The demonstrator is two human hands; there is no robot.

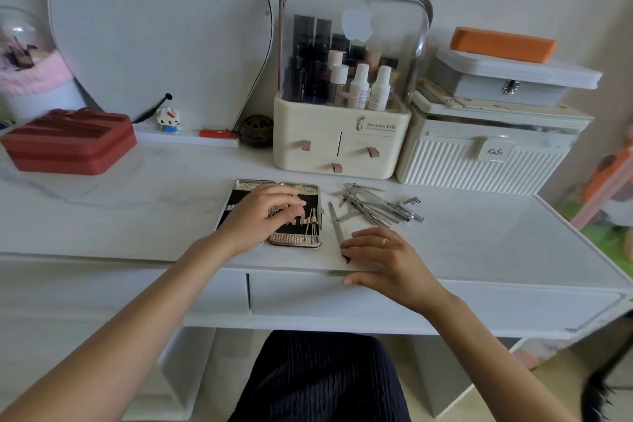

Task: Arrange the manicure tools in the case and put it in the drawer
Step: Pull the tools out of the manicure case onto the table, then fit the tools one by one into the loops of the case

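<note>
Lap: dark ribbed cloth [318, 377], bottom centre, cut off by the frame edge.
Drawer: white front [342, 298] under the desk edge, closed.
Right hand: [387, 260] right of centre, fingers lying nearly flat on the desk [137, 216], fingertips touching the near end of a file [336, 223]; whether they pinch it, cannot tell.
Left hand: [263, 216] centre, fingers curled over the open case [294, 238], hiding most of it; grip unclear.
Tools: loose metal pile [380, 204], right of the case, pieces tangled, hard to tell apart.
Organiser: [342, 144] behind, bottles blurred through its clear lid.
</note>
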